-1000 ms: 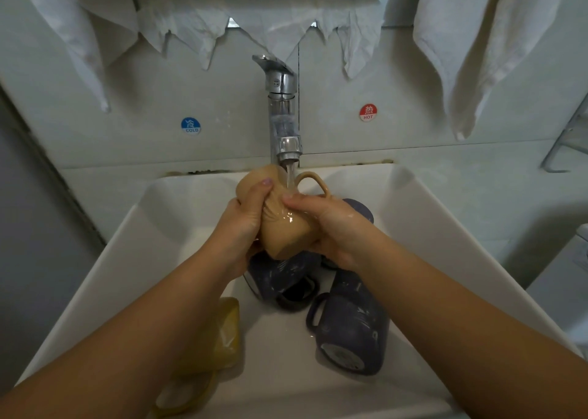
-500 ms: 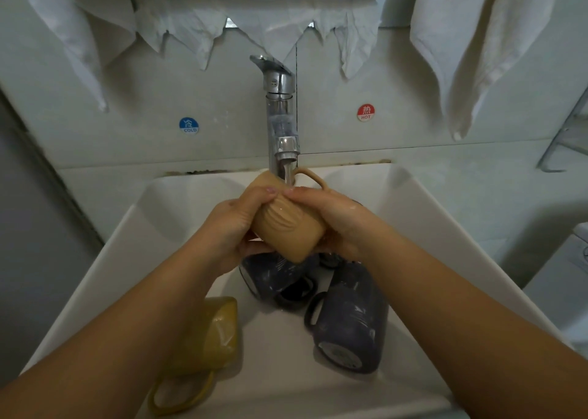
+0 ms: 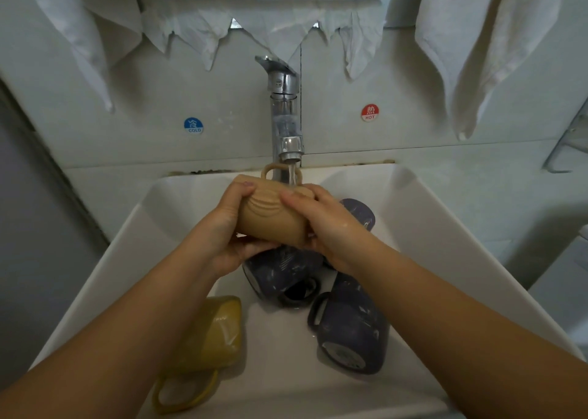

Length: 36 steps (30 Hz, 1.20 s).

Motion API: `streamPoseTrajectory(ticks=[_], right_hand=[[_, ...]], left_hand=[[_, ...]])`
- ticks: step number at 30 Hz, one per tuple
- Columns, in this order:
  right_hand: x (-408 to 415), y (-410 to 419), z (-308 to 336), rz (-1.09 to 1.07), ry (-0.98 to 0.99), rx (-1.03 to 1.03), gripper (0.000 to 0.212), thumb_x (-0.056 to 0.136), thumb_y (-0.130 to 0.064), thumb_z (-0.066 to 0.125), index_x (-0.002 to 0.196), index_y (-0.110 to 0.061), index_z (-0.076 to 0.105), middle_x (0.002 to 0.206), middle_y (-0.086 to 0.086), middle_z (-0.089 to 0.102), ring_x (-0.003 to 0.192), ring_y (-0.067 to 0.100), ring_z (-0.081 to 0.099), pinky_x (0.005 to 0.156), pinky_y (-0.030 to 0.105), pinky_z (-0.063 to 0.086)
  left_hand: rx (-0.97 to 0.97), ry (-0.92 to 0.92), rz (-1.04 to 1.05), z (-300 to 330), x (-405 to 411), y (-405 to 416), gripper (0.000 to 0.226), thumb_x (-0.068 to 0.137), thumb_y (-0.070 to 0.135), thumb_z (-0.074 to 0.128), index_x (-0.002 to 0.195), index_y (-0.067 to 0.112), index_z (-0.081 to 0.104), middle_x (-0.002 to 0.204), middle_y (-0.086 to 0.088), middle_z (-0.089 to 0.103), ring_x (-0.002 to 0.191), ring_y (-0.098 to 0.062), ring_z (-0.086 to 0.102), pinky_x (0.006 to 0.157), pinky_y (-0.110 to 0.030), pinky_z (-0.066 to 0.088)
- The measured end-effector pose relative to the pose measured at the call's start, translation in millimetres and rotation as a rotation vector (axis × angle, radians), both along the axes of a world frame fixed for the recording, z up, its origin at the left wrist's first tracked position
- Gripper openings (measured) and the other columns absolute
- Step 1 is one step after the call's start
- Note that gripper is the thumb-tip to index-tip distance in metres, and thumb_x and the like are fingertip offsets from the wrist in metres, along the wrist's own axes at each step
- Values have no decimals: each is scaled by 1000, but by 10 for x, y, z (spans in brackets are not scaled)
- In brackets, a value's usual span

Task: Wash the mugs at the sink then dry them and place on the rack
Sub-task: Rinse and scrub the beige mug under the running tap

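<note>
View: looking down from the person's head into a white sink (image 3: 423,227), both forearms reaching forward.
Held mug: a tan mug (image 3: 273,220) is up above the basin, right under the tap (image 3: 288,126), where a stream of water falls onto its far side.
Mug's lie: it is on its side, long axis running left to right, handle on the far side pointing up toward the spout.
Left hand: the left hand (image 3: 229,231) curls round the mug's left end, fingers over the top, palm beneath.
Right hand: the right hand (image 3: 327,224) wraps the right end, fingers over the top.
Nearer hand: both are on the mug, one at each end, so either could turn it.
Waiting mugs: two dark blue mugs (image 3: 350,326) and a yellow mug (image 3: 216,332) lie on their sides in the basin below.
Stage, as a judgement: rinsing the first mug; drying looks not yet begun.
Cloths: white towels (image 3: 461,46) hang on the wall above.
</note>
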State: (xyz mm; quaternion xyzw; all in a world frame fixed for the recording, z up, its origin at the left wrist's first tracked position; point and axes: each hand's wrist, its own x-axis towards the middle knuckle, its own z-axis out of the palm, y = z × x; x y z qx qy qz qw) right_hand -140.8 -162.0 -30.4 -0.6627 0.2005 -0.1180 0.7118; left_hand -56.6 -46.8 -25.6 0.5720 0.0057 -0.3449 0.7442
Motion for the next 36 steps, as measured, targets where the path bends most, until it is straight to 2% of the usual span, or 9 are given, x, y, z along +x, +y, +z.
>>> streamPoseTrajectory(ticks=[4, 7, 10, 16, 20, 22, 27, 33, 36], right_hand=[[24, 62, -1, -87, -21, -139, 24, 94, -45, 48, 112, -29, 46, 97, -5, 52, 93, 17, 57, 89, 48, 53], [14, 18, 21, -35, 40, -97, 24, 95, -41, 46, 115, -28, 46, 103, -1, 53, 98, 22, 56, 82, 46, 56], [10, 0, 8, 6, 41, -29, 30, 93, -40, 54, 119, -26, 46, 114, 4, 55, 104, 22, 57, 91, 46, 52], [63, 7, 3, -140, 24, -72, 40, 85, -50, 62, 112, -21, 52, 111, 4, 62, 96, 18, 61, 80, 32, 53], [-21, -122, 80, 107, 8, 76, 46, 91, -29, 62, 133, -21, 43, 122, 6, 56, 104, 22, 60, 85, 39, 55], [-41, -156, 100, 142, -11, 129, 48, 91, -23, 62, 135, -20, 41, 120, 7, 56, 103, 22, 60, 83, 38, 55], [11, -59, 64, -21, 32, -144, 58, 78, -44, 73, 124, -22, 45, 111, 0, 58, 94, 12, 59, 74, 27, 53], [-41, -248, 105, 224, 32, 107, 31, 92, -20, 60, 120, -21, 47, 115, 5, 58, 106, 24, 61, 88, 41, 55], [1, -211, 83, 159, 38, 53, 40, 89, -26, 65, 124, -19, 48, 118, 6, 59, 106, 24, 61, 84, 39, 56]], left_hand=[[112, -29, -163, 32, 110, 99, 37, 83, 40, 64, 110, 16, 55, 107, -15, 61, 94, -32, 65, 61, -37, 61], [163, -29, -248, 54, 141, 155, 46, 75, 37, 69, 115, 19, 57, 106, -16, 63, 91, -33, 66, 59, -38, 61], [181, -92, -192, 27, 79, 96, 43, 81, 41, 68, 116, 20, 55, 110, -13, 60, 96, -31, 64, 56, -37, 60], [133, -234, -118, -83, 11, -36, 52, 84, 42, 66, 128, 19, 52, 126, -12, 56, 107, -31, 61, 59, -36, 58], [101, -225, -115, -38, 21, -10, 21, 91, 39, 58, 105, 23, 59, 112, -10, 58, 100, -28, 61, 61, -38, 58], [87, -227, -115, -46, 12, -21, 28, 90, 40, 59, 112, 22, 56, 116, -10, 56, 102, -29, 60, 60, -37, 58], [115, -293, -78, -108, -7, -53, 51, 86, 41, 64, 131, 21, 50, 124, -8, 55, 106, -28, 59, 61, -36, 59], [93, -234, -117, -57, 56, -2, 44, 88, 40, 62, 125, 18, 53, 123, -12, 56, 106, -31, 60, 59, -36, 58], [105, -230, -99, -61, 36, -29, 42, 89, 39, 61, 124, 18, 52, 120, -11, 55, 105, -30, 60, 60, -37, 59]])
